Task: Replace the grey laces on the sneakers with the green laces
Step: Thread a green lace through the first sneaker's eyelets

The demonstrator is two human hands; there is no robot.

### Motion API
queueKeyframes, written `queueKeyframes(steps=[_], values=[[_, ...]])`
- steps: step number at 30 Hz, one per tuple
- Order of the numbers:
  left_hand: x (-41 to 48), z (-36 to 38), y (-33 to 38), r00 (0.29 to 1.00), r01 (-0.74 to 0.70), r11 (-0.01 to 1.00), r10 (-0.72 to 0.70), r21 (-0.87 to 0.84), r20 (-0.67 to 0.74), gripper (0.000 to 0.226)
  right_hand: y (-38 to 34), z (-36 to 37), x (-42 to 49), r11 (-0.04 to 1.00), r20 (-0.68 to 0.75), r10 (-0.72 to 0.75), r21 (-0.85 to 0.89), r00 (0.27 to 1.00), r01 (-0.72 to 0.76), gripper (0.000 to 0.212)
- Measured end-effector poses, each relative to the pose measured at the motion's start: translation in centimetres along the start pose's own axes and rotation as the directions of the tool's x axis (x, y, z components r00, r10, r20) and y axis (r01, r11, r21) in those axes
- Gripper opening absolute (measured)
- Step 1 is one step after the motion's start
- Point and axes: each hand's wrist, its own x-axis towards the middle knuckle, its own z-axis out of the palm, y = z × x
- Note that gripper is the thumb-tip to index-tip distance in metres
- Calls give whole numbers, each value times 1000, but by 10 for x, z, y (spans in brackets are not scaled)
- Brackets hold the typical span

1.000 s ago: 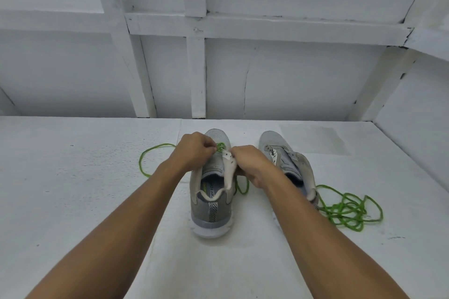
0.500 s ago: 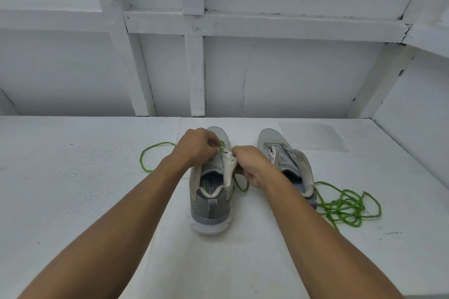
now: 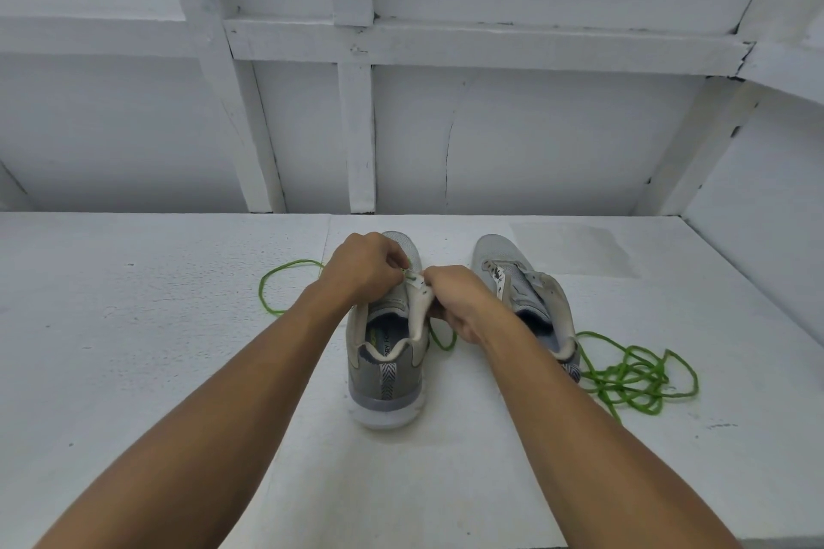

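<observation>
Green lace (image 3: 261, 292) end is pinched in L hand (image 3: 363, 270) fingers, right by grey shoe (image 3: 385, 374) holes. R hand (image 3: 461, 303) fingers grip shoe's side flap. 2nd lace (image 3: 633, 374) lies by other shoe (image 3: 521, 285), well apart from fingers.

body in view: bare left forearm (image 3: 249, 379), bare right forearm (image 3: 566, 392), bare left hand (image 3: 362, 267), bare right hand (image 3: 461, 301).

Partial "RY" on sneaker insole (image 3: 384, 337)
</observation>
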Motion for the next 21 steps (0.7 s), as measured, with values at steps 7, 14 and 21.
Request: queueKeyframes(steps=[7,14,21], values=[[-1,5,6,1000,4,1000,-3,25,-21,14,-6,-5,-7,999,121,-7,43,993,2,17],[-7,19,6,987,16,997,-4,73,-160,12,-11,-13,-8,997,126,-62,-27,990,66,18],[-38,4,-9,899,185,922,-299,-341,-320,25,-14,-3,-4,894,-24,-274,-376,962,245,16]])
